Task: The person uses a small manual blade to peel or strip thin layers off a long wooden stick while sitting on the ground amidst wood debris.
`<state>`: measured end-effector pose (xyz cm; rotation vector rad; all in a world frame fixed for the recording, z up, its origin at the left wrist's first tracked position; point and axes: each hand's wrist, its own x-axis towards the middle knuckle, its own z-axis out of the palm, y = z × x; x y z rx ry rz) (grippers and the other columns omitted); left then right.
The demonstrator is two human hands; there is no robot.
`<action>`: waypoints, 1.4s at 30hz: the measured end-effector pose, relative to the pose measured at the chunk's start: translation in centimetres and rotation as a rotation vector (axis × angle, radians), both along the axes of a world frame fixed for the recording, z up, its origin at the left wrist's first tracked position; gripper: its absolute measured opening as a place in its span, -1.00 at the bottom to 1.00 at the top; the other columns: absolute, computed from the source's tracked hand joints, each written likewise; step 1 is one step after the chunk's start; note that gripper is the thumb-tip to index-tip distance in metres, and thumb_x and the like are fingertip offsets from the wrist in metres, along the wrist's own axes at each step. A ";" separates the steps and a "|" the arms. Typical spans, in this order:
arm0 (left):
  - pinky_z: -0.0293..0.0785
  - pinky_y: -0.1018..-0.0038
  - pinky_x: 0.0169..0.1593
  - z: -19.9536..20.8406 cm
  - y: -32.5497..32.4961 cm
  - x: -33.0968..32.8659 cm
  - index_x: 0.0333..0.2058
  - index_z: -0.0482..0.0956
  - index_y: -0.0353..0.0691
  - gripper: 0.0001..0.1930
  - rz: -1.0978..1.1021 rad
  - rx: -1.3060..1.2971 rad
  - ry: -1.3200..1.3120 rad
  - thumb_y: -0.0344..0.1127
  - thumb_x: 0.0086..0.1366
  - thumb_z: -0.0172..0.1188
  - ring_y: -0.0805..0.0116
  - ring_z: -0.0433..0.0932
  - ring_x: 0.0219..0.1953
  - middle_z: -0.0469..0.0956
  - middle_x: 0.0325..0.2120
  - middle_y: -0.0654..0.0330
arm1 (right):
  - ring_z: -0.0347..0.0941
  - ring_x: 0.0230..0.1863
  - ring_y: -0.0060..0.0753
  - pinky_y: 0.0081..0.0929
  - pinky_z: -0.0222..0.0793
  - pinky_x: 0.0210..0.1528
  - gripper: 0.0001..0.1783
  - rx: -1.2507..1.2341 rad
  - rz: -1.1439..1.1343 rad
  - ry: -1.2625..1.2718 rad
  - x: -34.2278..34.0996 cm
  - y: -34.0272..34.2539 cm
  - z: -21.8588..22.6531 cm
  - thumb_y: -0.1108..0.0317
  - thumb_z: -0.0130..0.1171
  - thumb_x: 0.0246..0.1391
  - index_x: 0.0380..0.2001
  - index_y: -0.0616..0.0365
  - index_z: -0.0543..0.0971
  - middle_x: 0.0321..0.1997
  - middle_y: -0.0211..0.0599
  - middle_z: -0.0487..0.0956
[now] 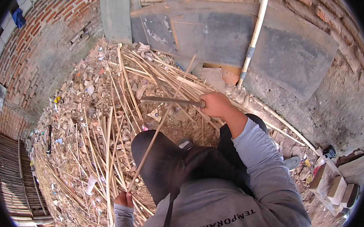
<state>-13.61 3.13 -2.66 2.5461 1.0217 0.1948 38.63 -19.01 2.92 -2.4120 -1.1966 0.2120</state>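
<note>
My right hand (214, 104) is closed round the handle of a long-bladed machete (170, 100), whose dark blade points left. Beneath or against that blade crosses a thin bamboo strip (157, 130); whether they touch I cannot tell. Down at the lower left, my left hand (123, 199) grips the near end of this strip, which slants up past my knee toward the far wall. Many more bamboo strips (111, 150) lie loose on the ground left of my leg. Another pile of strips (155, 71) is heaped beyond the blade.
Rubble and litter cover the ground (75, 135). Grey sheets (221, 34) lean on the far brick wall, with a white pipe (255, 36) upright before them. Wooden blocks (336, 189) stand at the right. A slatted bamboo panel (9, 169) is at the left.
</note>
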 end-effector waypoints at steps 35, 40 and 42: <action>0.36 0.08 -0.44 2.7 -4.3 9.3 -0.50 0.45 -0.30 -0.60 -0.014 -0.096 0.073 -0.03 0.32 0.03 -0.24 0.49 -0.52 0.47 -0.62 -0.17 | 0.52 -0.25 0.09 -0.14 0.42 -0.19 -0.55 -0.125 0.193 0.240 -1.0 1.1 -1.1 0.07 0.32 -0.19 -0.25 0.15 0.62 -0.37 0.03 0.58; 0.35 0.06 -0.45 1.6 -4.1 9.0 -0.52 0.42 -0.30 -0.59 -0.033 -0.045 0.047 -0.03 0.32 0.02 -0.24 0.47 -0.53 0.45 -0.64 -0.16 | 0.52 -0.27 0.06 -0.15 0.41 -0.23 -0.59 -0.034 0.135 0.208 -0.9 1.7 -1.4 0.10 0.30 -0.20 -0.30 0.15 0.61 -0.41 0.02 0.58; 0.35 0.04 -0.45 1.9 -4.1 8.8 -0.52 0.42 -0.29 -0.59 -0.041 -0.041 0.054 -0.02 0.33 0.01 -0.25 0.47 -0.53 0.45 -0.65 -0.15 | 0.51 -0.28 0.06 -0.15 0.41 -0.24 -0.62 -0.057 0.147 0.222 -2.3 1.8 -0.9 0.11 0.29 -0.19 -0.33 0.13 0.60 -0.42 0.00 0.57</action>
